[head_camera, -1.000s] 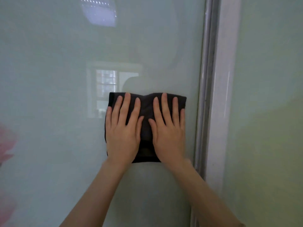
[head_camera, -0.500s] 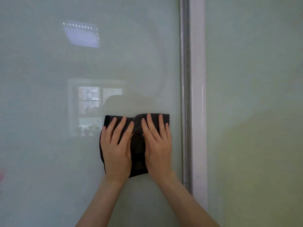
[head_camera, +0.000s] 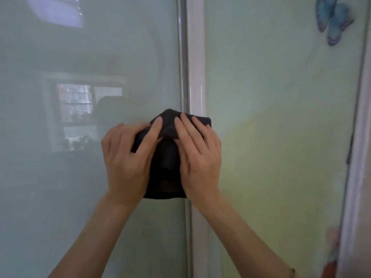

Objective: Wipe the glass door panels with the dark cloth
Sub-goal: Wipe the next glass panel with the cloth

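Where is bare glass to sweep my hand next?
The right glass panel is bare from the white frame post to the butterfly sticker and a blurred ornament low right. The left glass panel is bare beyond the left hand. Crowded at the post: that hand and the right hand on the dark cloth.

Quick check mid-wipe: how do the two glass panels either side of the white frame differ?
The left grey-green glass panel mirrors a window and ceiling light; the right yellow-green glass panel shows no such reflection. The right panel carries a blue butterfly decoration; the left shows none. The dark cloth covers more of the left panel than the right. Both adjoin the white frame.
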